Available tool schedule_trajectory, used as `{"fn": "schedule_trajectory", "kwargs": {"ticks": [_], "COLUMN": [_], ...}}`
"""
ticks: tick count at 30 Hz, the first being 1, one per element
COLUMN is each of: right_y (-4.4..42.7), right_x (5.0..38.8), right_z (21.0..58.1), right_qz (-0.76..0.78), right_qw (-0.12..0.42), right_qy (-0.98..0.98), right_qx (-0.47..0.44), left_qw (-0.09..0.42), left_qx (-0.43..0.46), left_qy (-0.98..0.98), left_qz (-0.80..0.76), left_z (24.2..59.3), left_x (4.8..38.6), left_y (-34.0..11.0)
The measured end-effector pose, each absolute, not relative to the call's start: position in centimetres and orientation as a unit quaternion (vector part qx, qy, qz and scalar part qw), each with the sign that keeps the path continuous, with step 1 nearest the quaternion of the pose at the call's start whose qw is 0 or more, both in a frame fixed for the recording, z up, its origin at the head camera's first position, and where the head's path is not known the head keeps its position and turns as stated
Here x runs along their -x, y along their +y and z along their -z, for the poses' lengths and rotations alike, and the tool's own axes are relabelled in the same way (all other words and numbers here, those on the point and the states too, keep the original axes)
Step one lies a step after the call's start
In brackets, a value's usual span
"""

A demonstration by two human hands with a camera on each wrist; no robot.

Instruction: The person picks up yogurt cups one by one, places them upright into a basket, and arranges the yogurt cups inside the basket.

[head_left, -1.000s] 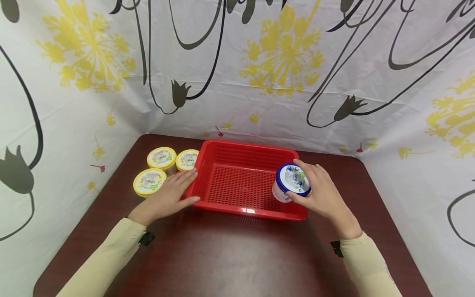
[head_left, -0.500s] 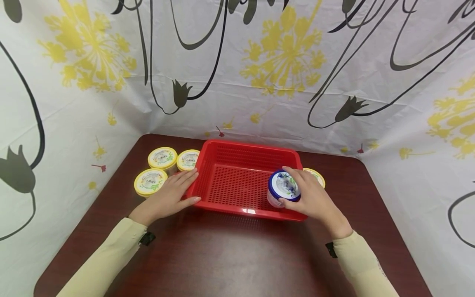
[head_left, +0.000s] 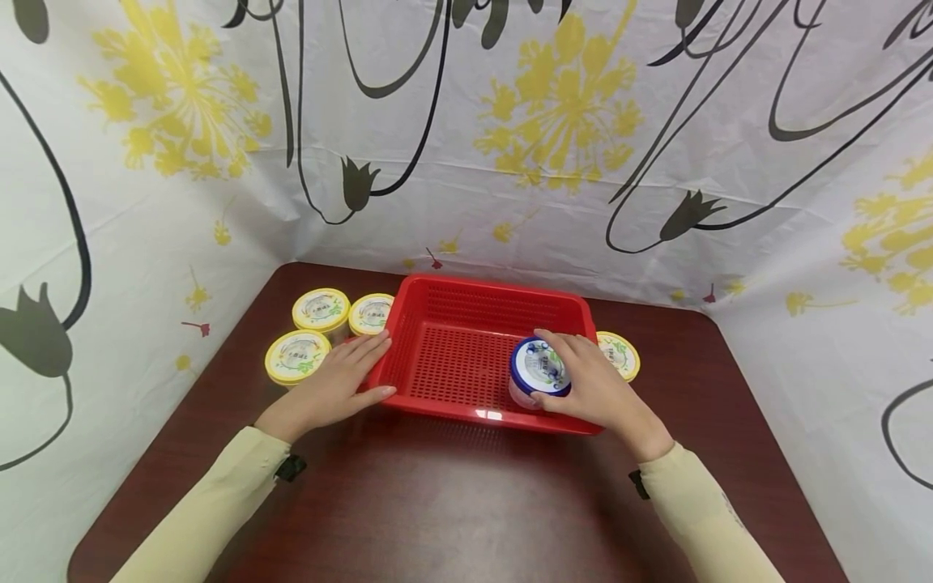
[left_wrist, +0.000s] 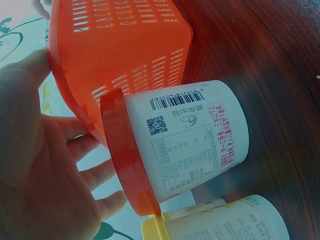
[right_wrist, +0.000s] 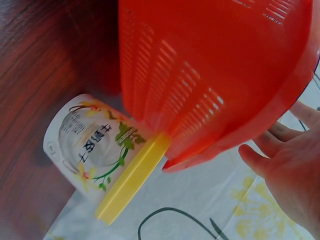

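Note:
My right hand (head_left: 594, 385) grips a round tub with a dark blue lid (head_left: 538, 366) over the front right part of a red perforated plastic basket (head_left: 474, 411). Whether the tub's base touches the basket floor, I cannot tell. On the basket's left rim rests my left hand (head_left: 328, 393), its fingers nearly straight. Beside that hand, the left wrist view has a white tub with a red lid (left_wrist: 185, 135), mostly hidden by the hand in the head view. In the right wrist view, the basket wall (right_wrist: 200, 75) hides the blue-lidded tub.
Left of the basket stand several yellow-lidded tubs, among them a front one (head_left: 297, 356) and a back one (head_left: 321, 309). Another yellow-lidded tub (head_left: 618, 355) stands against the basket's right side. The dark red table (head_left: 466, 502) is backed by a patterned white cloth (head_left: 437, 162).
My right hand has moved left and slightly toward me with the blue-lidded tub, uncovering the yellow-lidded tub at the right. My left hand stays on the rim.

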State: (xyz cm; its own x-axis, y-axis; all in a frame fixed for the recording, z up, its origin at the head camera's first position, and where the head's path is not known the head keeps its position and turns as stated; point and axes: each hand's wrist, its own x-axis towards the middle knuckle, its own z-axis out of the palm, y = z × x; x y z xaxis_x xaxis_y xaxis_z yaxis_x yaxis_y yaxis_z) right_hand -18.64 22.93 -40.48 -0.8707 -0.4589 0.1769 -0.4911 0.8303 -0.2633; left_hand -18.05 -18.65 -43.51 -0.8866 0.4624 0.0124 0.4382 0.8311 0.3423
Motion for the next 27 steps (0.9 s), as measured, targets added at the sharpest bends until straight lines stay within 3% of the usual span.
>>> {"fn": "schedule_trajectory", "kwargs": {"ticks": [27], "right_y": [18.5], "right_x": [19.3], "right_z": [39.6], "right_qz": [-0.142], "right_qw": [0.034], "right_qy": [-0.939], "right_qx": [-0.312], "left_qw": [0.028], "left_qx": [-0.239], "left_qy": [0.955], "left_qz": [-0.171], "left_z": [43.5], "left_x": [18.0], "left_y": [-18.5]}}
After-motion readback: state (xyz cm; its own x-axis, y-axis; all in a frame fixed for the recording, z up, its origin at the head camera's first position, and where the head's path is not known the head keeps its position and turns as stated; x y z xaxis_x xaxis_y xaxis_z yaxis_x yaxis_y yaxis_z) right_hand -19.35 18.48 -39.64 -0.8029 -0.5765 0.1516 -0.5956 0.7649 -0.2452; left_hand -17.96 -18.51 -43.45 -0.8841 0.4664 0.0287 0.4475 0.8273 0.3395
